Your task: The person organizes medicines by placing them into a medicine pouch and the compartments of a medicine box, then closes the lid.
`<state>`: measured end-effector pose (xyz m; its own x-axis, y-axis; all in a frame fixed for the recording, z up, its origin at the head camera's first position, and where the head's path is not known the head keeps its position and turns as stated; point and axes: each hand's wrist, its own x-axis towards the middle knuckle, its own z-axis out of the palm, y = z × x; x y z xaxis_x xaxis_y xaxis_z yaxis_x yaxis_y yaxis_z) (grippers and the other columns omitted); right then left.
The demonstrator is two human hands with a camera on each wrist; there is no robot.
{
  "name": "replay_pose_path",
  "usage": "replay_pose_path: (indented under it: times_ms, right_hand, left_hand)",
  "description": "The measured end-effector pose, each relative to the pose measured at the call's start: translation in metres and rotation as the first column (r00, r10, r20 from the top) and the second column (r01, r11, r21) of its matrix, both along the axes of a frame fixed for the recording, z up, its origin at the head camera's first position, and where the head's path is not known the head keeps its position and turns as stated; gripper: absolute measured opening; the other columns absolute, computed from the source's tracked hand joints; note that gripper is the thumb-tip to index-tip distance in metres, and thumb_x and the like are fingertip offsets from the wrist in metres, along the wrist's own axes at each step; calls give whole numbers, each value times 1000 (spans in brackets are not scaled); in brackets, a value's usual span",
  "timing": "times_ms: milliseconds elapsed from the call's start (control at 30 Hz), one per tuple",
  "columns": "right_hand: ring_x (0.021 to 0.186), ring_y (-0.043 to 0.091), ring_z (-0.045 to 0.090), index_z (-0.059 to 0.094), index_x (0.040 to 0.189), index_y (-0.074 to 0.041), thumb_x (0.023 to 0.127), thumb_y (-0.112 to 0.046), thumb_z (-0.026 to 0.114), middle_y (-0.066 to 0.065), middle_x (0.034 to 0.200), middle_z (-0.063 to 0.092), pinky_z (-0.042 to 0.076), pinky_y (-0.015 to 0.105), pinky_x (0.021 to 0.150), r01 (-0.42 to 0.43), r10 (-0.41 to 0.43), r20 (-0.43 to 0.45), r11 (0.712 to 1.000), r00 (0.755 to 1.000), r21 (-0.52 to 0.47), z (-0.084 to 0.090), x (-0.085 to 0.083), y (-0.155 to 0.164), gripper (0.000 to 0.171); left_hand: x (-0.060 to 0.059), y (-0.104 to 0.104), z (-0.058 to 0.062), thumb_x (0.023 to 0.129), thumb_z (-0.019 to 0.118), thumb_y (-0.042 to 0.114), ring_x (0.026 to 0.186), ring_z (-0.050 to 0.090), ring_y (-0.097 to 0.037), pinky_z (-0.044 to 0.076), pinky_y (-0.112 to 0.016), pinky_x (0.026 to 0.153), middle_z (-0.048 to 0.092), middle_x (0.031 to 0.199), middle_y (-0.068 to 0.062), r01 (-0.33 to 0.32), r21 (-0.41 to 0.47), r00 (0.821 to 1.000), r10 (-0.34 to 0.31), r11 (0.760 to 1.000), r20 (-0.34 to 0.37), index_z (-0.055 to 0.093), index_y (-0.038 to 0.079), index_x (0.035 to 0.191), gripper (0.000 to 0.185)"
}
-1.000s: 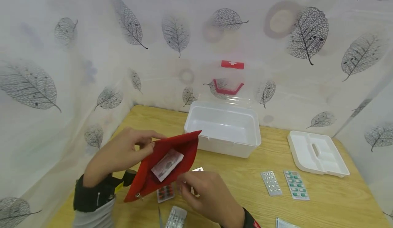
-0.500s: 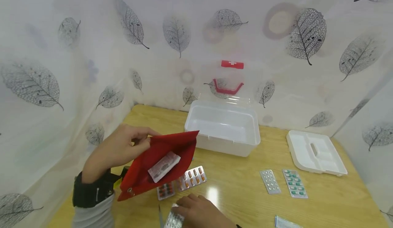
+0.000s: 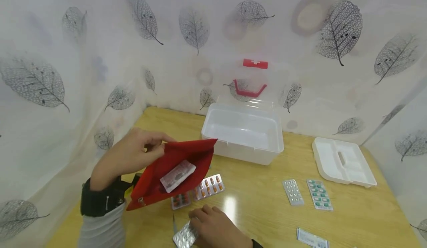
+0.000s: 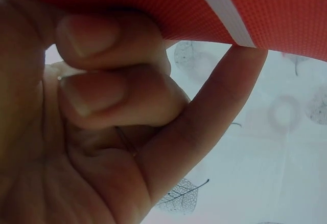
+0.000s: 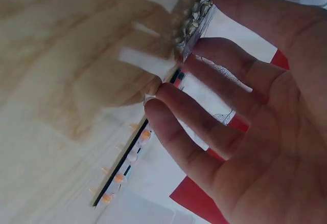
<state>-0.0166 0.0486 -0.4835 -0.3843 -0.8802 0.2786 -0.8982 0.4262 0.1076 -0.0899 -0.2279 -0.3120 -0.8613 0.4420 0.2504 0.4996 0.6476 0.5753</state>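
My left hand (image 3: pixel 156 148) holds a red fabric pouch (image 3: pixel 186 157) up by its upper edge, mouth open toward me. A white packet (image 3: pixel 176 175) lies inside the pouch. In the left wrist view my fingers (image 4: pixel 92 88) are curled against the red pouch (image 4: pixel 276 9). Low in front, my right hand (image 3: pixel 195 222) pinches a silver blister pack (image 3: pixel 183 237) that tilts up off the wooden table (image 3: pixel 260 211). In the right wrist view the thumb and forefinger of my right hand (image 5: pixel 200 27) close on the silver blister pack's (image 5: pixel 193 17) edge.
An orange-pill blister (image 3: pixel 209 186) and a red-green one (image 3: pixel 180 200) lie under the pouch. A thin metal tool (image 3: pixel 174 225) lies by my right hand. An open white box (image 3: pixel 243 148) stands behind; a tray insert (image 3: pixel 343 162), two blisters (image 3: pixel 293 191) (image 3: pixel 319 194) and a packet (image 3: pixel 310 237) lie to the right.
My right hand left the pouch, dropped to the near table edge and took hold of the silver blister pack, tilting it up. The orange-pill blister came into view. The pouch stayed held up.
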Motion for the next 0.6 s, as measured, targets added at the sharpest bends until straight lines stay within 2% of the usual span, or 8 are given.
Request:
replay_pose_path:
  times_ms: [133,300,433,600]
  right_hand:
    - [100,6,64,72,116,-25,77,-38,81,-16,114,70,49,22,81,-2,1,92,1000,996,10,5,-2,1,42]
    - [96,4,64,71,111,-25,89,-34,73,-16,105,71,49,21,79,-1,4,109,1000,994,-26,6,-1,1,24]
    - [92,3,63,68,107,-27,91,-29,70,-16,101,69,47,19,77,0,1,117,1000,993,-15,6,-2,1,16]
    - [86,3,62,67,119,-29,84,-33,74,-15,101,68,45,18,72,-16,16,153,1000,988,-2,8,-5,3,36]
  left_hand:
    - [-1,1,1,86,57,-2,52,37,-2,35,-22,48,36,56,17,-14,-6,1000,14,1000,22,78,21,108,37]
    - [1,3,1,87,56,-2,52,36,-1,38,-23,49,35,57,17,1,1,1000,-1,1000,31,77,18,108,36]
    - [0,4,3,86,57,-3,52,35,-1,39,-23,50,35,57,17,3,-11,1000,-2,1000,11,77,18,108,36]
    - [0,6,5,87,57,-3,51,35,-2,36,-22,47,37,58,16,2,-19,999,-1,1000,32,76,20,112,38]
